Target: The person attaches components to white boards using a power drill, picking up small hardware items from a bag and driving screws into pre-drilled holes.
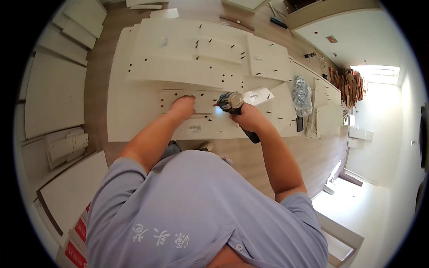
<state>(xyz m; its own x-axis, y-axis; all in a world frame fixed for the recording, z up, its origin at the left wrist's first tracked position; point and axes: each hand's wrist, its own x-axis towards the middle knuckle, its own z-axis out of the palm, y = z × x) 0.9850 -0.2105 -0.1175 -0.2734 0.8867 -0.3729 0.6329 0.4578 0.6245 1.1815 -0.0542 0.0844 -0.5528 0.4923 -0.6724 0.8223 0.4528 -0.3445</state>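
My right hand (pixel 249 117) is wrapped round the grip of a cordless drill (pixel 231 102). The drill's nose points left, and its light falls on a narrow white board (pixel 207 107). On that board my left hand (pixel 184 107) rests with its fingers curled together. Whatever those fingers hold, if anything, is hidden. Small dark connecting bolts (pixel 202 94) stand up from the board around both hands. Beneath lies a large white panel (pixel 134 107), and a labelled white strip (pixel 259 96) sits just right of the drill.
Further white panels (pixel 178 49) with dark bolts and holes are stacked beyond my hands. A clear plastic bag (pixel 302 96) of small parts lies to the right. More boards (pixel 56 94) lean at the left, above red-and-white cartons (pixel 77 250). Brown strips (pixel 347 85) stand against the far right wall.
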